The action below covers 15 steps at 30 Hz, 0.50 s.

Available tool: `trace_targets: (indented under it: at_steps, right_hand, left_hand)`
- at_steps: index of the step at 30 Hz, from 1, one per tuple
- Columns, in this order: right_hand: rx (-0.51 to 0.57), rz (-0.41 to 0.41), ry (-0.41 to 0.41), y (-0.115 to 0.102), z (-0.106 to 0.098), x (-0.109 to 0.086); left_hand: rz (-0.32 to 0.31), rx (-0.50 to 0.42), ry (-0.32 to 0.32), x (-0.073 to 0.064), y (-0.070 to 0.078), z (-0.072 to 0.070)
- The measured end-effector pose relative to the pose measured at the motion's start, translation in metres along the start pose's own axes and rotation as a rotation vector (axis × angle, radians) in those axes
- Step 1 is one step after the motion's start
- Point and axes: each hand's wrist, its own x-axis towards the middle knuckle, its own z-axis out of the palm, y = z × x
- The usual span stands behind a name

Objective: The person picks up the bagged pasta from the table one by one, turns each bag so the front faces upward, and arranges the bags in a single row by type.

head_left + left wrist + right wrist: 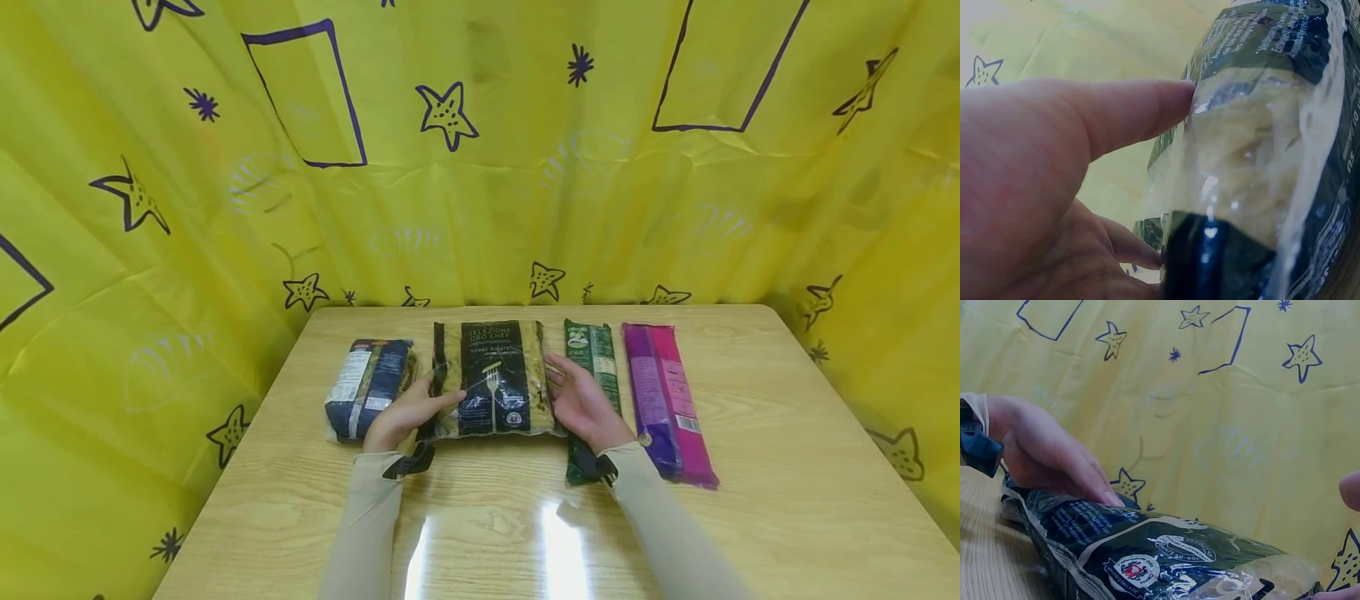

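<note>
A dark-labelled, clear-sided bag of penne pasta (493, 392) lies on the table between both hands. The left hand (408, 410) is at its left end, the fairly straight thumb (1147, 107) reaching onto the wrapper and the other fingers extended along the bag's end. The right hand (583, 404) is beside the right end, palm turned toward the bag and fingers loosely extended. In the right wrist view its thumb (1351, 491) stands apart from the bag, with a fingertip low at the bag's end.
Left of the bag lies a blue-and-white pasta packet (367, 387). To the right, partly under the right hand and wrist, is a long green packet (600, 354), then a purple-and-pink packet (667, 400). Yellow patterned curtains (480, 208) surround the wooden table (780, 467).
</note>
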Motion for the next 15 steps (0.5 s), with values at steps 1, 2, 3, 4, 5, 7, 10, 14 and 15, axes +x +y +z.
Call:
trace_targets:
  at_steps: [1,2,3,4,5,7,10,14,15]
  right_hand:
    - [0.001,-0.001,0.001,0.0010,-0.0005,0.0006]
    - [0.002,-0.001,0.001,0.0018,-0.0009,0.0012]
    - [0.002,-0.006,0.001,0.0025,-0.0012,0.0018]
    - [0.000,-0.008,-0.004,0.0029,-0.0020,0.0021]
    - [-0.008,-0.007,-0.009,0.0030,-0.0028,0.0019]
    - [-0.023,-0.007,-0.025,0.0033,-0.0050,0.0018]
    - [-0.031,-0.006,-0.039,0.0031,-0.0081,0.0012]
    - [-0.022,-0.008,-0.035,0.0030,-0.0084,0.0011]
    - [-0.022,-0.009,-0.030,0.0032,-0.0081,0.0014]
  left_hand:
    - [-0.001,0.002,0.003,-0.0002,0.0002,-0.0003]
    - [-0.001,0.003,0.005,-0.0004,0.0005,-0.0005]
    - [0.001,0.006,0.008,-0.0005,0.0006,-0.0009]
    - [0.002,0.006,0.009,-0.0005,0.0010,-0.0011]
    - [0.002,0.008,0.008,-0.0005,0.0012,-0.0012]
    - [0.002,0.007,0.001,-0.0001,0.0016,-0.0009]
    - [0.001,0.011,-0.004,0.0005,0.0018,0.0002]
    - [-0.006,0.028,0.004,-0.0002,0.0020,0.0009]
    - [-0.007,0.033,0.006,-0.0005,0.0020,0.0010]
